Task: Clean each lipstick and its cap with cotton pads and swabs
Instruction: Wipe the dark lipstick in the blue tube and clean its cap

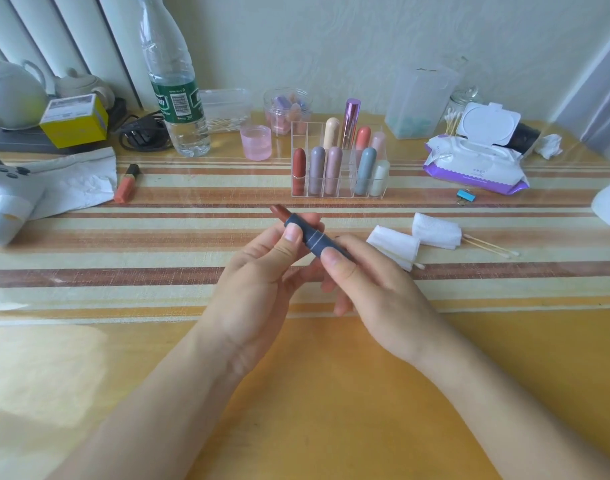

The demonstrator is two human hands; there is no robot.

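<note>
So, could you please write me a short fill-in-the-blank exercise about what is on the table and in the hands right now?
1. The left hand and right hand hold the dark blue lipstick, whose cap is ____.
2. The lid of the purple wipes pack stands ____.
3. The folded cotton pads lie to the person's ____ of the held lipstick.
4. The water bottle stands to the ____ of the clear organizer.

Missing words: off; open; right; left.

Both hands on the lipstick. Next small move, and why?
Probably free the right hand from the lipstick and take the nearest cotton pad, with the left hand alone holding it. The bullet is exposed, and neither hand holds anything to wipe with.
</note>
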